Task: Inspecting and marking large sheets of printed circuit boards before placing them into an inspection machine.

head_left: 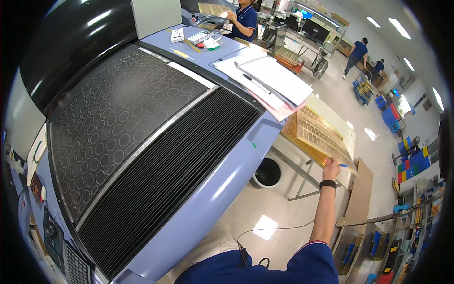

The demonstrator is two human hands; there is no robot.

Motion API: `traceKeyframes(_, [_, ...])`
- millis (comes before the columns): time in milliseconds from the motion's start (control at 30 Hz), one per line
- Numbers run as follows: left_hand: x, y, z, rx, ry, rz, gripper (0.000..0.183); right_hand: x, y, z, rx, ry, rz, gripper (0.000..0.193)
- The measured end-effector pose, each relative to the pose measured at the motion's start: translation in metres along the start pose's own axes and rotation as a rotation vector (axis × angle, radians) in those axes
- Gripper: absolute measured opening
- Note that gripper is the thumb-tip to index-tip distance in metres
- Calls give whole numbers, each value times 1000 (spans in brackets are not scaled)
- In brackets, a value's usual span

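Observation:
My right hand [332, 169], with a black band on its wrist, reaches out to the right side. Its fingers are closed at the near end of a thin, amber, see-through gridded panel [319, 132]. A short blue pen-like piece [344, 165] sticks out beside the fingers. Beneath the gridded panel lies another amber sheet [302, 143], on a stand with metal legs. The panel's end near my hand is blurred. My left hand is out of view.
A large lilac machine [215, 189] with a dark circle-patterned bed [118, 118] fills the left. Papers [274, 78] lie on its far right corner. A bin [267, 173] stands below the stand. Another person [246, 21] handles a panel at the far side.

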State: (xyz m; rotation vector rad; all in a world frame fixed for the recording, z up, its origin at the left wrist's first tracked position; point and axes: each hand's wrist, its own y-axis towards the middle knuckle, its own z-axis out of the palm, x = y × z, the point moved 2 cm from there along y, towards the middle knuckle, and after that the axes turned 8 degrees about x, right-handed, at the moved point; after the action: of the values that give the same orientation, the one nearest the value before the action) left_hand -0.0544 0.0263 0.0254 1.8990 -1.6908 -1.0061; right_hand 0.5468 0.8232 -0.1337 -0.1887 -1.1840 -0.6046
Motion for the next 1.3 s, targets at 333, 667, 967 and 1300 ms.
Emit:
traceKeyframes(333, [21, 16, 23, 260, -630, -109, 29, 253, -193, 93, 278, 134, -272, 17])
traceKeyframes(667, [9, 7, 26, 161, -712, -70, 25, 259, -311, 215, 737, 614, -10, 23])
traceKeyframes(967, [28, -1, 29, 45, -775, -12, 24, 215, -482, 298, 1004, 605, 495, 20])
traceKeyframes(1300, [-1, 0, 7, 44, -622, -21, 28, 198, -510, 321, 1270, 512, 782, 27])
